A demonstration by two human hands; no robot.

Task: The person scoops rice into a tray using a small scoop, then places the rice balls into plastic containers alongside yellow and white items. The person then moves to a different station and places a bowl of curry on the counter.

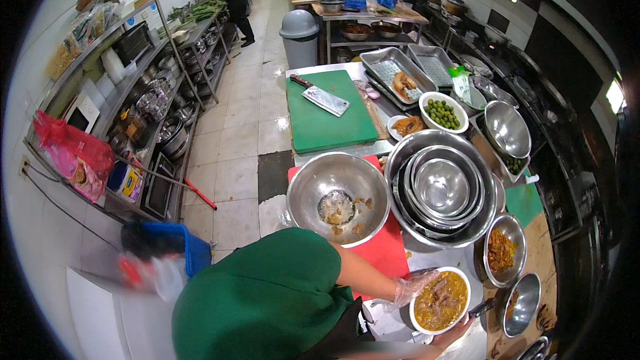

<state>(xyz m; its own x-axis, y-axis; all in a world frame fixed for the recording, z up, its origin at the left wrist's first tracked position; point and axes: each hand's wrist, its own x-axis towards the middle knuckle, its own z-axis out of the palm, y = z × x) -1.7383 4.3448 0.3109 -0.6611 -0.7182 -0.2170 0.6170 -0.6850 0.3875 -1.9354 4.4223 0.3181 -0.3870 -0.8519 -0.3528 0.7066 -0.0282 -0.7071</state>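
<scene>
A white bowl [467, 279] of yellowish soup or stew [427, 313], with shredded brown meat heaped in its middle, is at the lower right between my hands. My left hand [415, 287], in a clear plastic glove, grips the bowl's left rim, its arm reaching from a green sleeve. On the near right side my right hand [455, 335] holds the same rim, partly hidden by the bowl. A black handle [481, 308] lies close to its fingertips; the tool's other end is hard to make out. Beyond my left arm, a large steel bowl [303, 193] contains some food scraps.
Nested steel bowls [443, 187] stand right of the large bowl. A cleaver [325, 100] rests on a green cutting board [333, 130]. Small steel bowls of food [501, 250] line the right side. Green fruits [441, 113] fill a white bowl. Two people work farther back.
</scene>
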